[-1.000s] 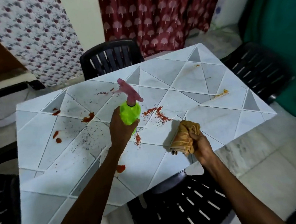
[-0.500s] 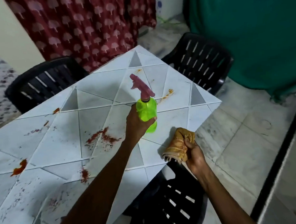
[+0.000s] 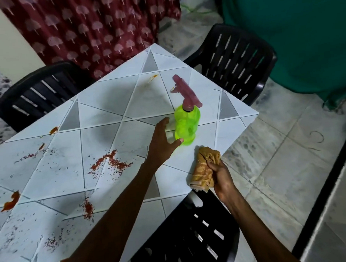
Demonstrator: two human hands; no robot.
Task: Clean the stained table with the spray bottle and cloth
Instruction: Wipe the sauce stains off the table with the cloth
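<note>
Rather blurry spray bottle [image 3: 188, 124] by left hand [image 3: 161, 143]

Bare left forearm [image 3: 116, 213], bare right forearm [image 3: 253, 225], bare left hand [image 3: 162, 146], bare right hand [image 3: 221, 175], slender wrists

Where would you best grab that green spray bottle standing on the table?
Wrap the rounded green body of the spray bottle, just under the pink spray head, from the near left, where the open left hand hovers. It stands upright, nozzle pointing away; the right hand holds the cloth.
</note>
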